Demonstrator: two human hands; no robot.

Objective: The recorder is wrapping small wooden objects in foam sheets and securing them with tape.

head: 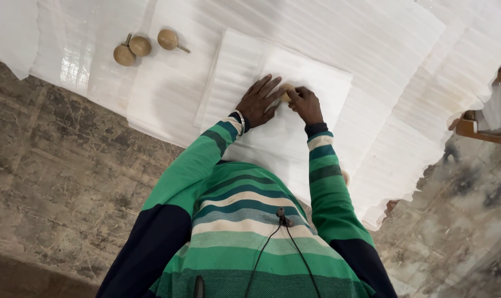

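My left hand [258,102] lies flat with fingers spread on a white foam sheet [245,63], its fingertips beside a small round wooden knob [287,91]. My right hand [305,105] pinches that knob, which is mostly hidden between my fingers. The top sheet rests on a wide stack of white foam sheets [372,44] spread over the floor. Both my arms wear green striped sleeves.
Three round wooden knobs with short pegs [140,47] lie on the sheets at the upper left. A wooden frame piece [474,127] sits at the right edge. Mottled stone floor [68,182] borders the sheets at left and lower right.
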